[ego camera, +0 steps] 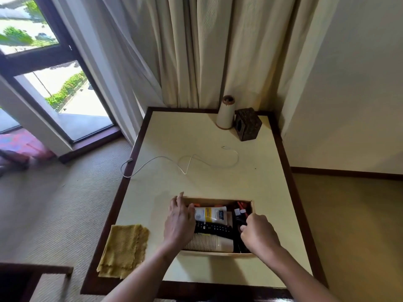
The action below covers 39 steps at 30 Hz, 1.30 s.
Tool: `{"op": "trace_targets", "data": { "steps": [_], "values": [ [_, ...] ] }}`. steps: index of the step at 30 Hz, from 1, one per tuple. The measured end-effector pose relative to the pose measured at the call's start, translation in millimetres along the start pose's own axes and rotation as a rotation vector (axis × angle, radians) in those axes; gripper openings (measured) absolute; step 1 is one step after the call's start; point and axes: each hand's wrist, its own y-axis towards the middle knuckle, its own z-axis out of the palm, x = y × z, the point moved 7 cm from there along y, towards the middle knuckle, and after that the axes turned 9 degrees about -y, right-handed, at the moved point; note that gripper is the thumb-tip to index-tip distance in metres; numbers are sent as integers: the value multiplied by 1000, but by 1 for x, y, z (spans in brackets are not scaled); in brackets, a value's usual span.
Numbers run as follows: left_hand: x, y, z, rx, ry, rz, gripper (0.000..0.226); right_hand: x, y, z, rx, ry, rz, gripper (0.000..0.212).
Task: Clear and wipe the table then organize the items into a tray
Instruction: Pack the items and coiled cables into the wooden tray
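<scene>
A shallow wooden tray point(218, 201) sits on the cream table point(196, 136) near its front edge. Inside lie a white and yellow tube point(211, 214), a black remote point(214, 229), a stack of ribbed paper cups point(210, 243) on its side, and small dark and red items point(241, 211) at the right end. My left hand point(180, 221) rests on the tray's left end, fingers over the rim and touching the tube. My right hand point(258, 233) is curled over the tray's right end, pinching a dark item there. A folded yellow cloth point(123, 250) lies left of the tray.
A white charging cable point(189, 162) snakes across the table's middle and hangs off the left edge. A cone-shaped white holder point(225, 113) and a dark wooden box point(248, 124) stand at the back by the curtains. Carpet lies to the left, a dark chair frame point(35, 277) at bottom left.
</scene>
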Motion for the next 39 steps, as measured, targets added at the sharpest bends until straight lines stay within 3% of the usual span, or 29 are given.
{"op": "trace_targets", "data": {
  "steps": [9,13,17,20,27,39],
  "values": [
    [-6,-2,0,20,64,7,57,11,-5,13,-16,-228,-128,25],
    [-4,-1,0,18,73,7,58,5,-3,12,51,-163,-143,24],
    [-3,-1,1,19,67,9,59,-12,8,7,-59,-2,-67,24],
    [-3,0,1,15,70,8,59,-11,8,5,-90,11,-70,11],
    [1,-1,3,15,65,9,61,-4,3,4,-123,-175,-90,9],
    [7,1,4,19,65,20,58,-1,-7,3,-134,-384,-123,27]
  ]
}}
